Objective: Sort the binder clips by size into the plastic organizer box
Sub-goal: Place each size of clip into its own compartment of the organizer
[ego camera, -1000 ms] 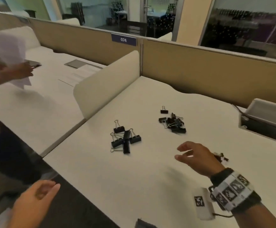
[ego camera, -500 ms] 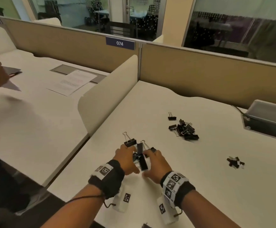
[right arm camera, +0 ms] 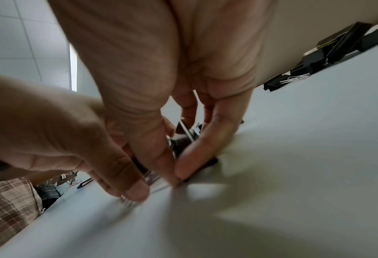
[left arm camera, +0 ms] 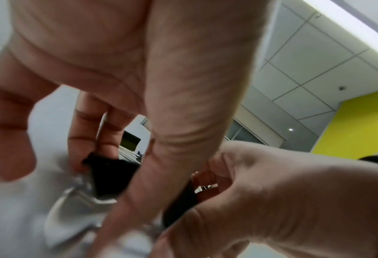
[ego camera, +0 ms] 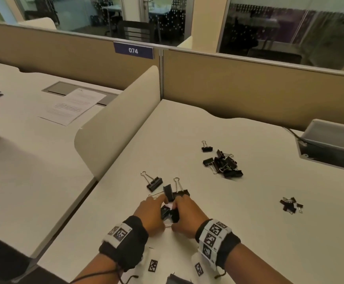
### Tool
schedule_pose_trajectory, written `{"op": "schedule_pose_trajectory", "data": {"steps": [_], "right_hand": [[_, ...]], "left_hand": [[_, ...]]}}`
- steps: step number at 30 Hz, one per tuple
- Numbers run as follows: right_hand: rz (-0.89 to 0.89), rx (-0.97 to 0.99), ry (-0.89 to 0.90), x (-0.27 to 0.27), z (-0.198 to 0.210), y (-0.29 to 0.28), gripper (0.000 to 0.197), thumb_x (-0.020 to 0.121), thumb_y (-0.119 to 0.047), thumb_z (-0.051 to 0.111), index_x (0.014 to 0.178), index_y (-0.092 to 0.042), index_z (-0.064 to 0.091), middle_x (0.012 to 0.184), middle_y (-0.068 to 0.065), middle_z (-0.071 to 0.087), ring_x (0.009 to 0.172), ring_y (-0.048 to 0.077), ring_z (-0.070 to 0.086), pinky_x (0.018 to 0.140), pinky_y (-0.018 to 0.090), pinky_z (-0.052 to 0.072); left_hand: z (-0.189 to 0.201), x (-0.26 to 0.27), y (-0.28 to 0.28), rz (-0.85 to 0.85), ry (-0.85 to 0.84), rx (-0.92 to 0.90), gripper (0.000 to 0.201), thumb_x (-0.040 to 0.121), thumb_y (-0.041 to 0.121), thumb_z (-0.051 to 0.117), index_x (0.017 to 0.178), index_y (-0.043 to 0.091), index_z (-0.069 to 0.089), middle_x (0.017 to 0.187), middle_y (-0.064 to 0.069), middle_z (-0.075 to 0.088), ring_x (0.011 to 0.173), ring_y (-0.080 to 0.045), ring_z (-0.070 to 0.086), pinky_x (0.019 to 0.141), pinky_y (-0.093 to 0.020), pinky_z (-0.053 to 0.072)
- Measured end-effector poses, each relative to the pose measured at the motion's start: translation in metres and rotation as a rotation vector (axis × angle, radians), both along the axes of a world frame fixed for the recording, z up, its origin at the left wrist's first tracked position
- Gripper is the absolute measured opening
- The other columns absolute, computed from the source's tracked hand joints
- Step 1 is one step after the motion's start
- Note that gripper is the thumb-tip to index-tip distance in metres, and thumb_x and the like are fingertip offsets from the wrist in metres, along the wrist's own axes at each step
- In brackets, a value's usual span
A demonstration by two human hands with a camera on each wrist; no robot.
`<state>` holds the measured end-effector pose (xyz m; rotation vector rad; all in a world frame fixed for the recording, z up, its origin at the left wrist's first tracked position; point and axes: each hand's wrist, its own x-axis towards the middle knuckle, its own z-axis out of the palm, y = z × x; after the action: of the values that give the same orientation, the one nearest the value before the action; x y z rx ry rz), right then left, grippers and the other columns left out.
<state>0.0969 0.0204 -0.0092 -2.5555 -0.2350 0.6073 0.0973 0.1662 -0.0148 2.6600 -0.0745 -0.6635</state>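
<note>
White desk (ego camera: pixel 249 232), both hands, left hand (ego camera: pixel 149 215) and right hand (ego camera: pixel 184 216), pinching large binder clips (ego camera: pixel 170 203).

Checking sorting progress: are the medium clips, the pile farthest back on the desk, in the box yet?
Out. The medium clips lie heaped on the bare desk; no organizer box is recognizable.

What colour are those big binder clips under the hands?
Black bodies with silver wire handles; the large binder clips show best in the head view.

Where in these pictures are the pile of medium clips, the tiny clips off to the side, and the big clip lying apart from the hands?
medium clip pile (ego camera: pixel 224 163), head view, on the black bodies mid-heap.
tiny clips (ego camera: pixel 290 204), head view, on the cluster's dark centre.
big loose clip (ego camera: pixel 155 183), head view, on its black body.
</note>
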Motion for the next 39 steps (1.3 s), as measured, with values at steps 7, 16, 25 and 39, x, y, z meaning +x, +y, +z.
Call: {"op": "schedule_pose_trajectory", "data": {"steps": [7, 16, 25, 39], "right_hand": [[-0.181, 0.170, -0.029, 0.008, 0.007, -0.031, 0.039, 0.078, -0.009, 0.056, 0.105, -0.027, 0.034, 0.072, -0.002, 0.053, 0.062, 0.013, 0.049, 0.054, 0.024, 0.039], [-0.069, -0.128, -0.108, 0.047, 0.015, -0.015, 0.069, 0.074, -0.072, 0.055, 0.124, -0.027, 0.043, 0.110, 0.002, 0.060, 0.095, 0.021, 0.061, 0.072, 0.031, 0.047], [-0.025, -0.276, -0.076, 0.048, -0.003, -0.011, 0.053, 0.080, -0.052, 0.065, 0.122, -0.027, 0.043, 0.122, 0.007, 0.036, 0.088, 0.025, 0.060, 0.074, 0.034, 0.052], [-0.179, 0.118, 0.016, 0.048, -0.003, -0.030, 0.037, 0.086, -0.050, 0.061, 0.103, -0.021, 0.046, 0.102, -0.001, 0.056, 0.086, 0.017, 0.056, 0.070, 0.028, 0.044]], "left_hand": [[-0.009, -0.001, -0.002, -0.006, -0.094, -0.037, 0.028, 0.086, 0.015, 0.059, 0.070, 0.030, 0.041, 0.101, -0.001, 0.042, 0.078, -0.016, 0.049, 0.061, -0.014, 0.034], [0.007, 0.034, 0.018, 0.248, -0.484, -0.159, 0.032, 0.095, 0.023, 0.052, 0.126, 0.027, 0.045, 0.143, -0.005, 0.020, 0.111, -0.031, 0.051, 0.090, -0.040, 0.051], [-0.004, 0.066, 0.013, -0.085, -0.019, 0.248, 0.059, 0.095, 0.028, 0.043, 0.146, 0.042, 0.018, 0.156, 0.001, 0.012, 0.143, -0.037, 0.008, 0.102, -0.059, 0.036], [0.000, 0.067, 0.011, 0.109, -0.167, -0.074, 0.022, 0.085, 0.004, 0.045, 0.081, 0.025, 0.039, 0.092, -0.002, 0.049, 0.086, -0.025, 0.044, 0.071, -0.033, 0.040]]}}
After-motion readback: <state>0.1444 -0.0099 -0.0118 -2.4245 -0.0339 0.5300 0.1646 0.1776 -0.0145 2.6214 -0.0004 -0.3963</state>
